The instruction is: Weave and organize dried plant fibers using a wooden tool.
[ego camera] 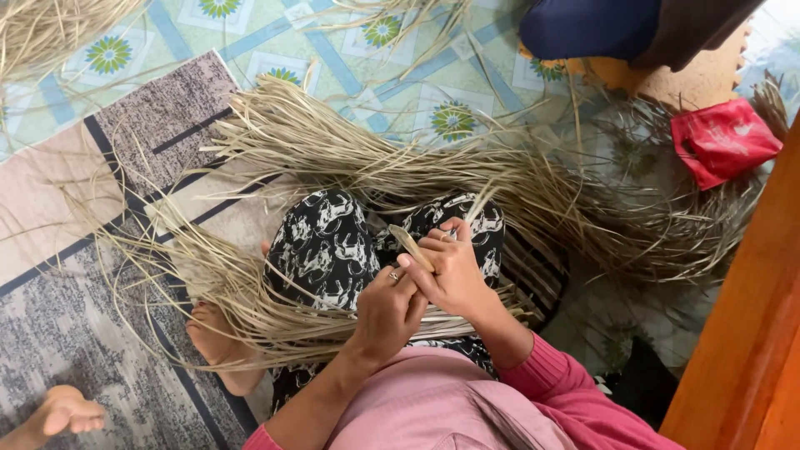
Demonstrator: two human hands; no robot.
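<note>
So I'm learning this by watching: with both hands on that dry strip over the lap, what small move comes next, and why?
Probably draw the strip a little further through the fingers. The right hand pinches it near its upper end, the left hand meets it just below, and its tail seems to run back into the loose bundle of dry strips across the lap, so it likely isn't free yet.

A home floor used as a craft spot for weaving dried leaf strips. Patterned vinyl flooring [367, 67] with blue lines and green flower medallions fills twelve o'clock, a grey and beige rug [75, 275] covers nine o'clock, and orange-brown wooden furniture [750, 333] stands at four o'clock. Loose dried strips [400, 167] lie spread across the middle, with a red pouch [723, 142] at two o'clock.
</note>
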